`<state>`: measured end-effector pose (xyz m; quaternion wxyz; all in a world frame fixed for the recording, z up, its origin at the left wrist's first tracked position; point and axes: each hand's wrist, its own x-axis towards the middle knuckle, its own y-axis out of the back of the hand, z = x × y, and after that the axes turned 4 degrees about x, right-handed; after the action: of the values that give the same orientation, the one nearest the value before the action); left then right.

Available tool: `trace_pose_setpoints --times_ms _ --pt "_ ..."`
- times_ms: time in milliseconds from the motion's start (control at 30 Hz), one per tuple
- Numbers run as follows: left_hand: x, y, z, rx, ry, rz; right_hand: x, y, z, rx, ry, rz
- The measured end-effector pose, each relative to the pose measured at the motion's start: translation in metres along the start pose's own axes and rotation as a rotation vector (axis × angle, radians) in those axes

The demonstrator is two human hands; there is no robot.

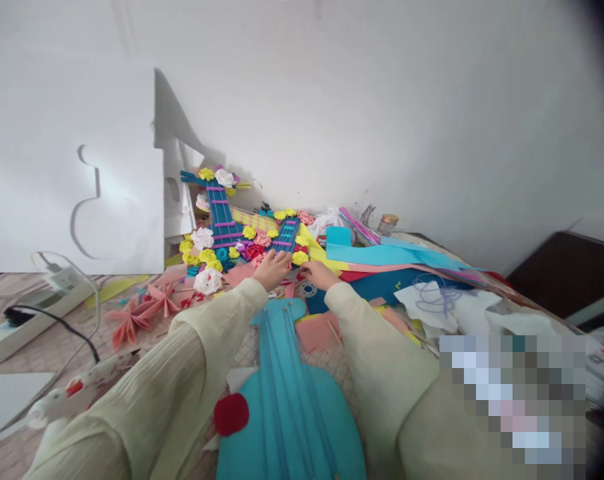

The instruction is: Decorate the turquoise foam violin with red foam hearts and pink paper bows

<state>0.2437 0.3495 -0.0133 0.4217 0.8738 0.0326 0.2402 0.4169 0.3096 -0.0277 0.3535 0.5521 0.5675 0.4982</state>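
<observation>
Right now my left hand [273,269] is at the foot of the small blue fretted neck [286,233], fingers bent; my right hand [318,275], just beside it, has its fingertips drawn in under a yellow flower [300,257]. Whether either grips anything, I can't tell. Nearer me than both hands lies the turquoise guitar [289,400].

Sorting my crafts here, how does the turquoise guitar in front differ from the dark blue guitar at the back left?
The turquoise guitar is paler than the dark blue guitar. The dark blue guitar has purple crossbars; the turquoise guitar shows none. Paper flowers cluster by the dark blue guitar, while the turquoise guitar has a red disc at its side. Both have narrow necks.
</observation>
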Motion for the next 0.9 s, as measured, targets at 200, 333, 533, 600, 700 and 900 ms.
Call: trace_pose_setpoints --times_ms 200,333,533,600,700,900 --pt "0.001 -0.013 0.013 0.002 -0.109 -0.036 -0.010 0.003 0.002 0.097 0.030 0.060" --pt "0.003 -0.014 0.018 -0.007 -0.124 -0.063 -0.016 0.017 -0.003 0.156 0.056 0.130" --pt "0.007 -0.011 0.020 -0.086 -0.046 -0.072 -0.031 0.051 -0.007 0.239 0.058 0.244" --pt "0.006 -0.008 0.020 -0.145 -0.022 -0.071 -0.040 0.063 -0.006 0.270 0.050 0.275" --pt "0.003 -0.002 0.019 -0.261 0.030 -0.064 -0.053 0.078 -0.002 0.333 0.032 0.311" --pt "0.004 0.012 0.013 -0.612 0.270 -0.048 -0.080 0.093 -0.003 0.580 -0.072 0.373"
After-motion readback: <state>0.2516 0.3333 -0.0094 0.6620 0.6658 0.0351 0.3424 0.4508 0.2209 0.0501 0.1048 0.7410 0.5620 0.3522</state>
